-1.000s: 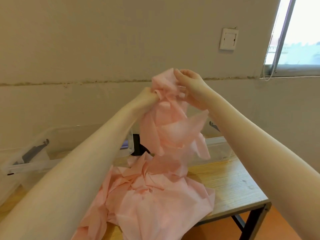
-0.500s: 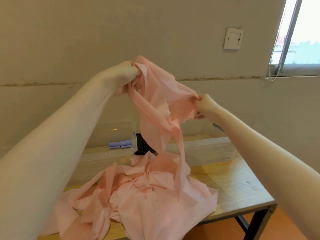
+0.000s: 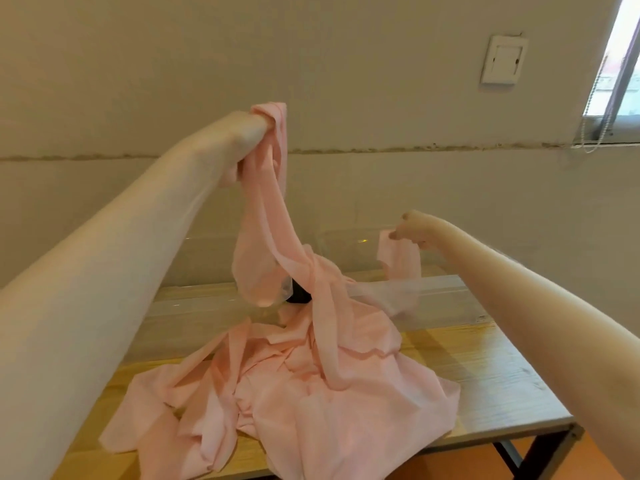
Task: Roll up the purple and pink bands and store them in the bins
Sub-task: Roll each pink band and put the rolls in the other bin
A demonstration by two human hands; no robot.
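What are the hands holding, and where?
Both hold the pink band: left hand grips a bunched stretch raised high, right hand pinches an end.

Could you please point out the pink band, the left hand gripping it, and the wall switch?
pink band (image 3: 263, 216), head view: on the strip hanging below the fist.
left hand (image 3: 247, 133), head view: on the knuckles.
wall switch (image 3: 504, 60), head view: on its plate's centre.
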